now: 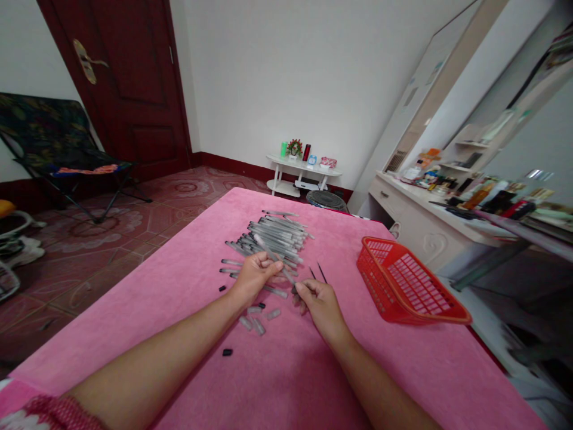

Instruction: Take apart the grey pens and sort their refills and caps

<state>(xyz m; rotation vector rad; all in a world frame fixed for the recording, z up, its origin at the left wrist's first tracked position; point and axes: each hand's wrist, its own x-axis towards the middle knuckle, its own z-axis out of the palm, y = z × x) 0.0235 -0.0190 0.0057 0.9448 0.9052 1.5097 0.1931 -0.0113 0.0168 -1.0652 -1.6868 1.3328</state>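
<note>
Over the pink-covered table, my left hand (256, 272) is closed around a pale, see-through pen barrel (286, 273), which slants down toward my right hand (317, 298). The fingers of my right hand pinch the pen's near dark end. Two thin dark sticks (321, 273), like pen refills, poke out beyond my right hand; I cannot tell whether it holds them or they lie on the cloth. A heap of grey pens (277, 236) lies just past my hands. Nearer me are several clear pen caps (258, 325) and small black end pieces (227, 352).
A red plastic basket (414, 292) stands at the table's right side. The pink cloth (170, 304) covers the tabletop. Beyond are a low white shelf table (304, 166), a cluttered dresser (416, 203) on the right and a folding chair (58, 149) at left.
</note>
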